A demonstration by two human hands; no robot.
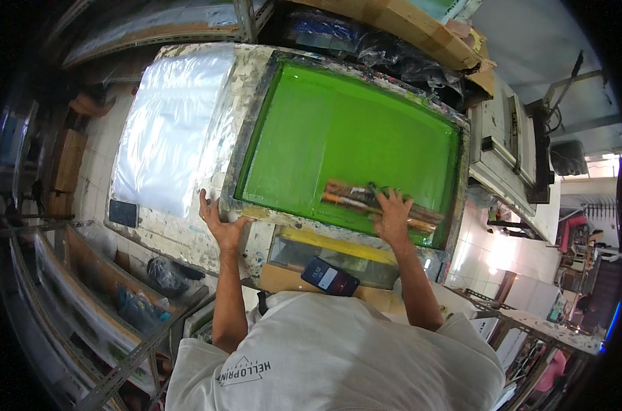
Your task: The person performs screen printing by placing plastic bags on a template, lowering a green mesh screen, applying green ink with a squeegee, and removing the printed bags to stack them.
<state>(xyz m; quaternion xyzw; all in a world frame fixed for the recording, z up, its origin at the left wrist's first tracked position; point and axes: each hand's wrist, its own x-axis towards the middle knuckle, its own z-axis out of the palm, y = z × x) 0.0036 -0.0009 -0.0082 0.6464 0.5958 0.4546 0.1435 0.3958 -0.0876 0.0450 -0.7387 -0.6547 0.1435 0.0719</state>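
A screen-printing frame [239, 164] with a bright green mesh [386, 130] lies on the paint-spattered table. Low on the mesh, toward its near right part, rests a wooden-handled squeegee [348, 195], slightly blurred. My right hand [393, 214] grips it from above, fingers over the handle. My left hand [223, 229] is by the frame's near left corner, its fingers spread and nothing in them. Just beyond those fingers lies a stack of clear plastic sheets [170, 130], shiny under the light.
A phone [330, 277] lies near my body, below a yellow strip [338, 246]. A dark pad [123, 213] sits at the table's near left corner. Racks of panels [85, 294] stand at left. Cardboard [420, 31] and black plastic crowd the far side; a white machine [506, 144] stands right.
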